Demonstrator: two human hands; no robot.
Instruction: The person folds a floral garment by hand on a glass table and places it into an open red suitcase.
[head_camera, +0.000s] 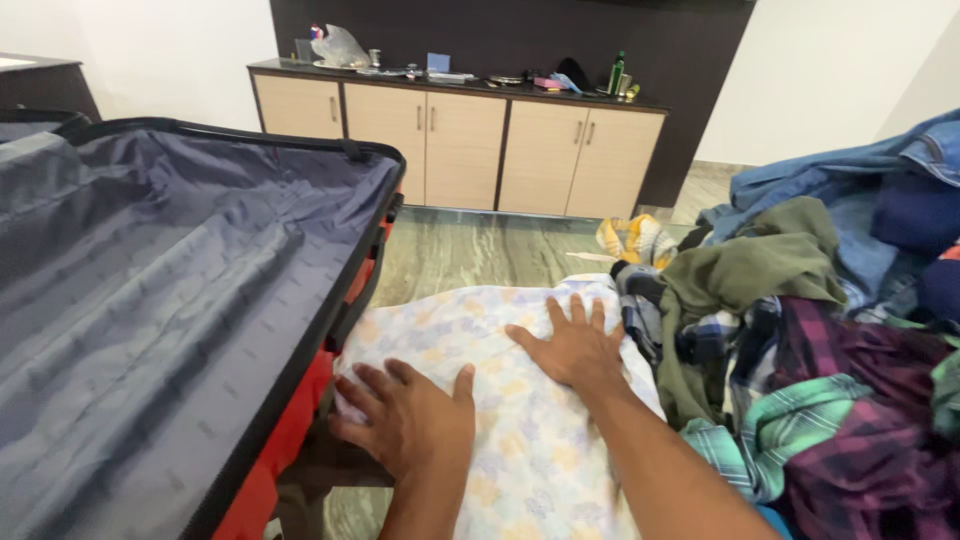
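Observation:
Both of my hands lie flat on a pale garment (510, 400) with a faint yellow and lilac flower print, spread out in front of me. My left hand (410, 420) presses its near left edge, fingers apart, close to the red suitcase (285, 440). My right hand (575, 345) rests palm down further up the cloth, fingers spread, next to the clothes pile. Neither hand grips anything.
The open suitcase with grey lining (150, 290) fills the left side. A heap of clothes (820, 350), checked, olive and denim, lies on the right. Beyond are a marble floor (470, 250) and a wooden cabinet (460, 140) with small items on top.

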